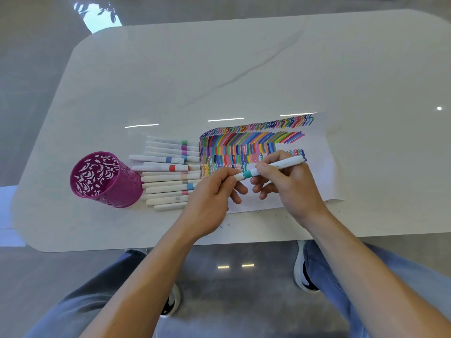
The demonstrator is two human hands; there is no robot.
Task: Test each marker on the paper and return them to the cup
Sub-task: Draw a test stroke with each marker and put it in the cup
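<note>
While the right hand [290,184] grips the white barrel of a marker [271,167] with a teal band, the left hand [214,191] pinches that marker's white cap end between thumb and fingertips, so both hands are closed on the same marker. It is held nearly level, tilted slightly up to the right, just above the lower part of the paper [317,167]. The paper lies flat on the white counter [244,69] and carries rows of short coloured strokes and zigzags across its upper half; its lower part is bare. Just left of the paper, a row of capped markers [168,172] lies side by side on the counter, each white with a coloured band, their ends touching or nearly touching the paper's left edge. Further left, just beside that row, stands the pink cup [107,179] with cut-out patterned walls; no markers show inside it. Below the counter edge, blue trousers and dark shoes with white soles are visible.
</note>
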